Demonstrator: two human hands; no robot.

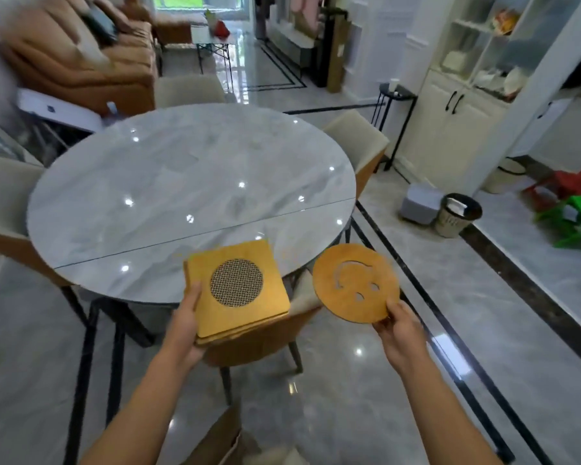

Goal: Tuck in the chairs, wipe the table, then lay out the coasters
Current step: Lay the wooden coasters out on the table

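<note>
A round grey marble table [168, 182] fills the middle of the head view, its top bare and glossy. My left hand [185, 325] grips a stack of square wooden coasters [239, 290] with a round mesh centre, held over the table's near edge. My right hand [401, 333] pinches the lower edge of a round wooden coaster [356, 283] with a cut-out pattern, held in the air just right of the table. Beige-and-orange chairs stand tucked around the table: one near me [269, 340], one on the right [359, 142], one at the far side [188, 90], one on the left [0, 196].
An orange sofa [81, 58] stands at the back left. White cabinets [450, 129] and a black side stand [396, 105] line the right. A small waste bin [457, 214] and a grey box [420, 203] sit on the shiny floor to the right.
</note>
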